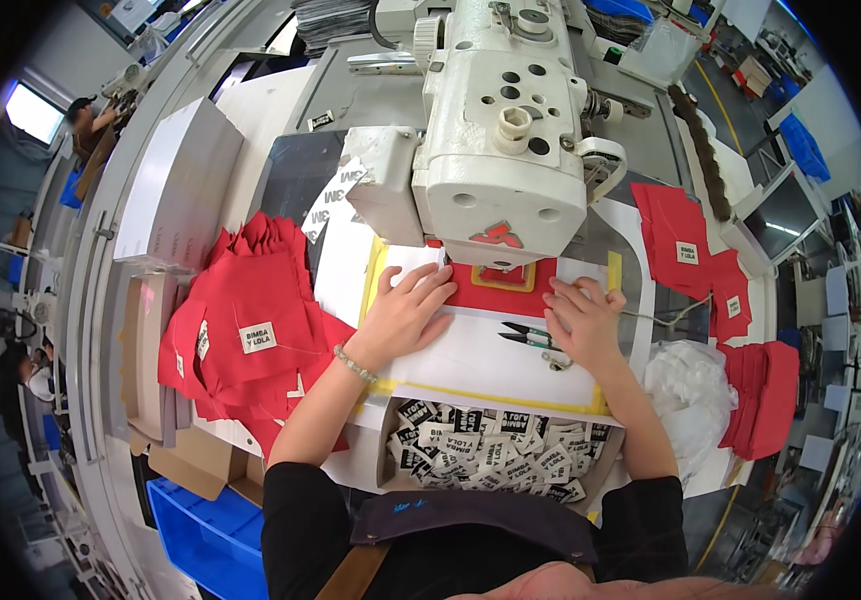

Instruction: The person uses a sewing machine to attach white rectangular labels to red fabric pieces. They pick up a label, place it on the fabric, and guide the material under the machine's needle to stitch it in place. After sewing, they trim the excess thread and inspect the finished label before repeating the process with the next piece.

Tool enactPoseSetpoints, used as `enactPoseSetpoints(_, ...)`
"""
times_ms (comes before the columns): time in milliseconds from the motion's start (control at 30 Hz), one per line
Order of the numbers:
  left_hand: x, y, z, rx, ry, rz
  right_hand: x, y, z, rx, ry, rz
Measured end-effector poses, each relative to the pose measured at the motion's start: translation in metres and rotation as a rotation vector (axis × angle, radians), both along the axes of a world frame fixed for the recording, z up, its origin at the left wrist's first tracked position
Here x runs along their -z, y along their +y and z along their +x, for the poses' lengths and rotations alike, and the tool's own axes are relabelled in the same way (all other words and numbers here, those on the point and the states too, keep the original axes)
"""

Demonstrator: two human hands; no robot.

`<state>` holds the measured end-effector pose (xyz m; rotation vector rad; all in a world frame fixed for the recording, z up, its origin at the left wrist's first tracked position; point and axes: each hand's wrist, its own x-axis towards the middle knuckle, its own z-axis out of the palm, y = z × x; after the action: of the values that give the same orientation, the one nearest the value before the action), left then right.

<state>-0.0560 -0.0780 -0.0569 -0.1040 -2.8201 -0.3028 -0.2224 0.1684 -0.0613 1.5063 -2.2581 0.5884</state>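
Fabric (472, 299), red, is lying beneath the sewing machine's (503, 150) head; the left hand (413, 312) is resting spread at one end, the right hand (582, 320) loosely curled at the other, any pinch unclear. Uneven pressure would be skewing it against the yellow frame (505, 289); a stray pointed tool (528, 338) would be snagging it.

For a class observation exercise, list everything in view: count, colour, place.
Sewing machine: one, white, top centre
Workpiece: one, red, below machine
Frame: one, yellow, on workpiece
Snips: one pair, black and green, centre
Fabric pile: one, red, left
Fabric pieces: several, red, right
Labels: many, black and white, in front box
Plastic: one bundle, translucent, right
Carton: at least one, white, left
Crate: one, blue, lower left
People: two, clothing blurred, far left
Background items: uncounted, blurred, edges
Left hand: one, bare, beside workpiece
Right hand: one, bare, beside workpiece
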Motion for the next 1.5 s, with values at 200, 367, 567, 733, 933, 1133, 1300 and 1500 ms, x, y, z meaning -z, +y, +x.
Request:
enactPoseSetpoints(200,0.002,0.0,0.001,-0.006,0.044,-0.035,0.0,0.0,0.0,-0.002,0.0,-0.004)
enactPoseSetpoints(367,0.003,0.0,0.003,-0.005,0.061,-0.049,0.002,0.002,0.0,-0.004,-0.012,-0.01)
enactPoseSetpoints(567,0.005,-0.001,-0.001,-0.006,0.061,-0.017,-0.002,0.003,-0.004,-0.039,-0.099,0.029)
enactPoseSetpoints(733,0.005,-0.001,0.0,0.013,0.079,-0.001,-0.058,0.034,0.003,-0.139,-0.37,0.155)
enactPoseSetpoints(933,0.009,-0.002,0.003,0.01,0.084,-0.009,-0.09,0.074,0.06,-0.414,-0.446,0.247)
enactPoseSetpoints(1133,0.007,-0.002,0.0,0.03,0.103,-0.002,-0.06,0.067,0.106,-0.41,0.141,0.333)
enactPoseSetpoints(1300,0.008,-0.003,0.001,0.038,0.12,0.003,-0.038,0.07,0.103,-0.416,0.238,0.356)
enactPoseSetpoints(1500,0.003,-0.006,0.004,0.046,0.102,0.038,-0.05,0.071,0.096,-0.419,-0.351,0.189)
